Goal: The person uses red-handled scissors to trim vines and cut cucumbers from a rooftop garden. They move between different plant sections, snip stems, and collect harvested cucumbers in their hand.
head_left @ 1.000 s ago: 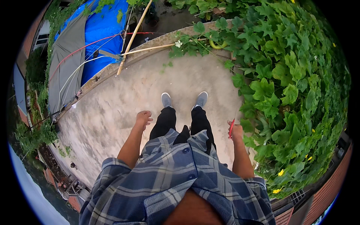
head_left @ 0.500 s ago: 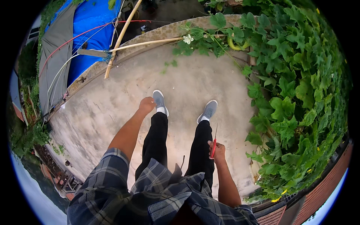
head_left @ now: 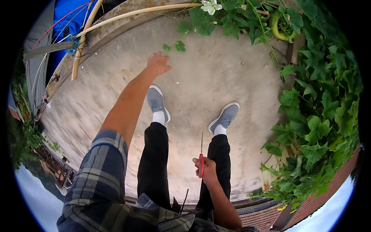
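Note:
My left hand (head_left: 158, 63) is stretched forward with fingers apart and holds nothing. It is nearest to the small leaves (head_left: 179, 46) at the tip of a trailing vine, just beyond its fingers. My right hand (head_left: 206, 169) is closed around the red handle of a pair of scissors (head_left: 201, 164). Seen nearly edge-on, their thin blades point forward, away from me. At the far right, a curved yellow-green gourd (head_left: 279, 27) hangs among the leaves, apart from both hands. A white flower (head_left: 211, 6) shows at the top edge.
I stand on a concrete floor (head_left: 185, 104). Dense leafy vines (head_left: 317, 127) cover the right side. A low curved ledge (head_left: 119, 19) and a bamboo pole (head_left: 139, 15) run along the far edge. A blue tarp (head_left: 62, 23) and an upright bamboo piece (head_left: 79, 56) are at far left.
My left hand has reached forward and its fingers have spread. My right hand has shifted left and slightly down with the scissors. The vine and flower now appear closer, nearer the top edge.

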Demonstrator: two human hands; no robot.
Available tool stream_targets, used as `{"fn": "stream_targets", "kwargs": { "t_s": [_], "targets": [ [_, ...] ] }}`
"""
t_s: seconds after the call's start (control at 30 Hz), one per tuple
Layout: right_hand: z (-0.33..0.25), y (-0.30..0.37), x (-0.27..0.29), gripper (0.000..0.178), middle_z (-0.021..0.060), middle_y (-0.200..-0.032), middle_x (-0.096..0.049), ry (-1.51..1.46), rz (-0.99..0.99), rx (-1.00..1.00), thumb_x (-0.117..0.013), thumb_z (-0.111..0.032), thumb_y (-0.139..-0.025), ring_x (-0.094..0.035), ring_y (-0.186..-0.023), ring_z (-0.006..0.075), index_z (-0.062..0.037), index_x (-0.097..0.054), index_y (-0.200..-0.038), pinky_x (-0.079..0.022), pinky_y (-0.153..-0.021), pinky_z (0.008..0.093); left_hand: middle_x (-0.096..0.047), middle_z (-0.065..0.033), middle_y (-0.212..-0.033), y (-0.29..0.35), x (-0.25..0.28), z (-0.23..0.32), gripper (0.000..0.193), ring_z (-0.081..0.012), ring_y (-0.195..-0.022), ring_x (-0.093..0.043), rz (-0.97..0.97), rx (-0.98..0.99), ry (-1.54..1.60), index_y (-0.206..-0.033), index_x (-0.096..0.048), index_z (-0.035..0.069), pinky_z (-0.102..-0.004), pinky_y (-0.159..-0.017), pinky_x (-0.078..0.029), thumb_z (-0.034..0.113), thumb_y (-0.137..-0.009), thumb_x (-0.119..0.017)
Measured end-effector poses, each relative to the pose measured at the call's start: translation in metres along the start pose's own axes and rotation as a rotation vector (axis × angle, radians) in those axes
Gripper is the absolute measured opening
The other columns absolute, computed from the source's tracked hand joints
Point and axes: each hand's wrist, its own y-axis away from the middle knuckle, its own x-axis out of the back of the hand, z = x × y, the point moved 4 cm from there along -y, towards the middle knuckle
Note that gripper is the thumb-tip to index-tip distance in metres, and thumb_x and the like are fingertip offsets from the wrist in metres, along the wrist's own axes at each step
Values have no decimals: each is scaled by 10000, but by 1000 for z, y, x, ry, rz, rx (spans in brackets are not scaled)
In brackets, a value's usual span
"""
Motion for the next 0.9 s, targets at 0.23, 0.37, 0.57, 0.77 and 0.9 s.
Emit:
{"fn": "stream_targets", "kwargs": {
  "t_s": [0.23, 0.37, 0.57, 0.77, 0.9],
  "targets": [
    [18, -27, -4, 305, 12, -681, -571, 22, 18, -60, -809, -271, -883, -543, -474, 99, -24, -646, -807, -428, -433, 248, -586, -159, -1389, -50, -32, 6, 458, -359, -1289, -533, -27, -89, 2, -1235, -696, 144, -510, -1053, -438, 410, -863, -685],
    [14, -22, -3, 306, 13, -679, -567, 32, 34, -58, -813, -267, -881, -542, -474, 101, -21, -646, -809, -429, -433, 248, -699, -198, -1119, -39, -38, -4, 340, -374, -1060, -644, 97, -176, 214, -1029, -744, 51, -475, -938, -506, 336, -867, -656],
    [-6, 8, -7, 310, 14, -682, -564, -16, 6, 12, -811, -273, -883, -538, -475, 101, -16, -650, -818, -425, -430, 249, -729, -177, -888, 54, 6, -1, 227, -352, -847, -692, 381, -235, 499, -925, -781, 33, -423, -780, -540, 235, -852, -710],
    [-30, 56, -9, 330, 23, -690, -569, -3, -15, 94, -817, -289, -873, -541, -480, 102, -7, -650, -832, -423, -423, 250, -712, -204, -843, 178, 136, 13, 199, -373, -793, -676, 305, -135, 698, -860, -755, -6, -418, -741, -525, 174, -862, -670],
    [-44, 80, -2, 347, 26, -697, -572, 10, -13, 129, -826, -304, -862, -545, -484, 100, -5, -651, -841, -423, -423, 247, -700, -194, -778, 214, 218, -6, 201, -343, -678, -651, 452, -184, 708, -892, -757, -18, -397, -684, -511, 168, -865, -687]
  ]
}}
